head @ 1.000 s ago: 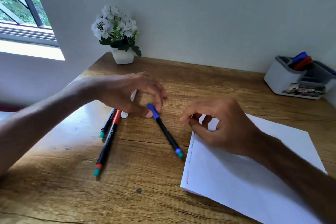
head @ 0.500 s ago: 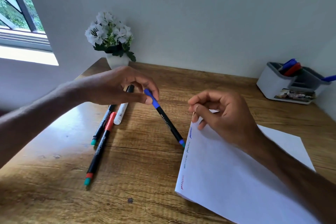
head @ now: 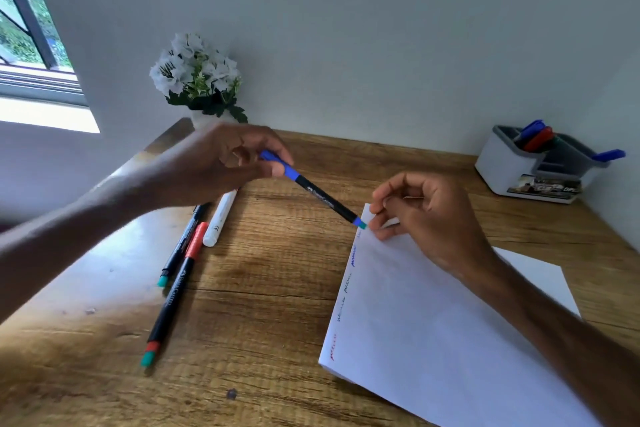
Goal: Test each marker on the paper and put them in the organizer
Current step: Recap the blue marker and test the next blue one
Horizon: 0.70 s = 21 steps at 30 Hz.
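Pinches blue marker [head: 322,198] by its cap in left hand [head: 221,163], angling tail toward curled right hand [head: 426,218] at paper [head: 433,322] corner, probably for uncapping; right grip unclear.

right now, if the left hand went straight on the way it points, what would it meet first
Likely the right hand: the marker in the left hand ends right by its fingers at the paper corner, though depth is unclear.

Blue-capped black marker [head: 325,199], white paper [head: 433,322], apparently grey-white organizer [head: 498,166]
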Each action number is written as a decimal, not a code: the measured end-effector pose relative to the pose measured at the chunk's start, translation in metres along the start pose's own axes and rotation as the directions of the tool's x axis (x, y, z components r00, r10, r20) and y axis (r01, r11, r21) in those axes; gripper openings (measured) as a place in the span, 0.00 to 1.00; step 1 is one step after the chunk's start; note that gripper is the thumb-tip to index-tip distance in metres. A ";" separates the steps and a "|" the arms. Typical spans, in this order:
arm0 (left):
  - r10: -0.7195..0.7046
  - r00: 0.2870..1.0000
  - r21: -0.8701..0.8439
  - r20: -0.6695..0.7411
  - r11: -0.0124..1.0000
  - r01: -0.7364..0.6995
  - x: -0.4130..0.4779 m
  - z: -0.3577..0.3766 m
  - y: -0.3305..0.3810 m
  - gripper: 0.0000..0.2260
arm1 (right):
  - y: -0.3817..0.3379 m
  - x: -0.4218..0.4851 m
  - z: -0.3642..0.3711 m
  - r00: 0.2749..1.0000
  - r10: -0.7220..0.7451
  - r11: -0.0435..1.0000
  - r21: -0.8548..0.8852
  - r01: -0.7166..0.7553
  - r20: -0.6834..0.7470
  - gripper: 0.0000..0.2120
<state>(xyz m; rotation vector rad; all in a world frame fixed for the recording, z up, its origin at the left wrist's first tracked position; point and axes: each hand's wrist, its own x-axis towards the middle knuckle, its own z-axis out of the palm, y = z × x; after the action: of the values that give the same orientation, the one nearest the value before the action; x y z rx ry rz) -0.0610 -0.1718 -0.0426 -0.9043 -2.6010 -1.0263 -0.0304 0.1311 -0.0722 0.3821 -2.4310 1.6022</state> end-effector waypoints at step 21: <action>0.227 0.973 0.267 -0.041 0.941 -0.208 -0.024 0.070 0.045 0.14 | -0.023 -0.015 0.003 0.858 -0.342 0.673 -0.537 0.508 0.383 0.12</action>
<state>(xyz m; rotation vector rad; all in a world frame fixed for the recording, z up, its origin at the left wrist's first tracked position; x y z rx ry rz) -0.0121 -0.1098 -0.0784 -1.0371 -2.4332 -0.6283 -0.0090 0.1210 -0.0579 0.9872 -2.5942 0.5148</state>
